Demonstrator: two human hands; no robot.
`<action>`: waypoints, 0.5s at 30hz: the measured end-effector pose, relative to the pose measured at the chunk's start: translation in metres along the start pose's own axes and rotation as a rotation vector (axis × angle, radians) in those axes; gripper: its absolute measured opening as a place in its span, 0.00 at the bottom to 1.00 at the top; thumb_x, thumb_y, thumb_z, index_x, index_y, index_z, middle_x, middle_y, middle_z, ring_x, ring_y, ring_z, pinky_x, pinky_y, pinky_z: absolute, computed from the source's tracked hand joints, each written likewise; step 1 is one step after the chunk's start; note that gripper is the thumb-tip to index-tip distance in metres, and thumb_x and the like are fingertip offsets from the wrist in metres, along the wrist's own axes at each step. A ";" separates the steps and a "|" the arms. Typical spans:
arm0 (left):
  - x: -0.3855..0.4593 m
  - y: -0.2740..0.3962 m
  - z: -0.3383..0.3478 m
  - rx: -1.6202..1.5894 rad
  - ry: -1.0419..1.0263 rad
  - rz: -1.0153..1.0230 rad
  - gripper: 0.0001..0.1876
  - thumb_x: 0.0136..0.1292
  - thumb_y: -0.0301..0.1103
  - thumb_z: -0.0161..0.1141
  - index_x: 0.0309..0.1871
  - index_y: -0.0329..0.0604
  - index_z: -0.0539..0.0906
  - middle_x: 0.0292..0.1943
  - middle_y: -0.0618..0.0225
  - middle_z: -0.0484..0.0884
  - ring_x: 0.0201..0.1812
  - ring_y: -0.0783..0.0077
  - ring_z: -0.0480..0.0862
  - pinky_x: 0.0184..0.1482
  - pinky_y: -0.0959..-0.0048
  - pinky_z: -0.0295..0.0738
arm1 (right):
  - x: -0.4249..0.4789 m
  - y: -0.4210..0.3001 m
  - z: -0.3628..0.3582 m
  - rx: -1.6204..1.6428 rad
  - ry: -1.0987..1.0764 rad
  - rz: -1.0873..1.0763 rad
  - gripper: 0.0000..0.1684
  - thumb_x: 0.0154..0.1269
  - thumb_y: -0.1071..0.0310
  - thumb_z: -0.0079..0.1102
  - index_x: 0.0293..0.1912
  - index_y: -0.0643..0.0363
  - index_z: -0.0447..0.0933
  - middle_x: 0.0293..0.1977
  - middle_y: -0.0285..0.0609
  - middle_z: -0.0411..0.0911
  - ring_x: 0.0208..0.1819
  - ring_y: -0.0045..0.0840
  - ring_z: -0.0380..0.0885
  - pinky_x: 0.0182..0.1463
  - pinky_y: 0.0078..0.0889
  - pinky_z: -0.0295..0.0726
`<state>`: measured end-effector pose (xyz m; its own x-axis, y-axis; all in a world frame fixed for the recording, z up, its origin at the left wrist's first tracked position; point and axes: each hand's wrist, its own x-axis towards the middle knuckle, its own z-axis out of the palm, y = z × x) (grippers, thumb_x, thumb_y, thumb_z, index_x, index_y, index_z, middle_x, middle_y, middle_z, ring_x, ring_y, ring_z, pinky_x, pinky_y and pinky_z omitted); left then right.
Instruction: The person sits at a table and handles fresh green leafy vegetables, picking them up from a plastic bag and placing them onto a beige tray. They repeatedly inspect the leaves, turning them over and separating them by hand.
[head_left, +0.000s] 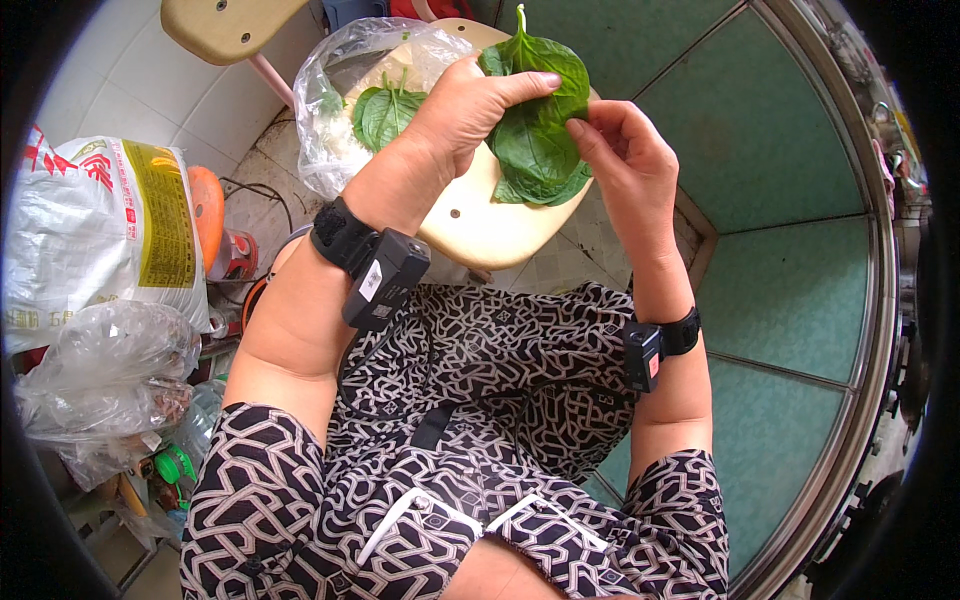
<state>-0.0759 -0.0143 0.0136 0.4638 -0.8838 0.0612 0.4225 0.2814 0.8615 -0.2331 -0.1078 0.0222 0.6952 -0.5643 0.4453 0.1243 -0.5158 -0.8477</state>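
Note:
Several green leaves (536, 142) with pale stems are stacked over the cream seat of a small chair (487, 232). My left hand (469, 105) grips the stack from its left side, thumb on top. At the leaves' right edge, my right hand (626, 146) pinches the rim between thumb and fingers. To the left, a clear plastic bag (319, 139) lies spread on the seat, with more green leaves (386, 116) in it beside some whitish material. Each of my wrists wears a black strap with a small device.
A printed white sack (90, 225) stands at the left above knotted clear plastic bags (112, 360) and a bottle with a green cap (172, 465). Another chair part (225, 30) juts in at upper left. Green cabinet panels (780, 285) with a metal rim curve along the right.

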 end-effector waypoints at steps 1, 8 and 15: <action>0.000 0.001 0.001 0.020 -0.011 -0.007 0.15 0.59 0.29 0.67 0.48 0.35 0.80 0.41 0.61 0.86 0.41 0.69 0.87 0.45 0.69 0.85 | 0.000 -0.001 0.000 -0.042 0.000 -0.025 0.07 0.62 0.75 0.66 0.40 0.64 0.78 0.31 0.32 0.78 0.31 0.11 0.75 0.35 0.14 0.75; -0.002 0.001 0.002 0.109 -0.085 -0.040 0.18 0.59 0.28 0.67 0.52 0.35 0.78 0.43 0.62 0.84 0.42 0.70 0.86 0.46 0.70 0.84 | 0.000 -0.012 0.001 -0.255 -0.035 -0.188 0.08 0.58 0.77 0.67 0.38 0.60 0.80 0.29 0.36 0.76 0.29 0.17 0.75 0.30 0.19 0.74; -0.004 0.003 0.003 0.092 -0.123 -0.061 0.19 0.59 0.27 0.66 0.53 0.35 0.77 0.45 0.61 0.84 0.43 0.70 0.86 0.47 0.70 0.84 | 0.001 -0.013 0.000 -0.324 -0.035 -0.228 0.08 0.57 0.75 0.68 0.38 0.60 0.79 0.30 0.37 0.77 0.28 0.19 0.75 0.29 0.21 0.75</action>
<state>-0.0789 -0.0110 0.0170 0.3377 -0.9391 0.0637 0.3714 0.1951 0.9077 -0.2339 -0.1012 0.0336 0.7000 -0.3920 0.5969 0.0527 -0.8052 -0.5906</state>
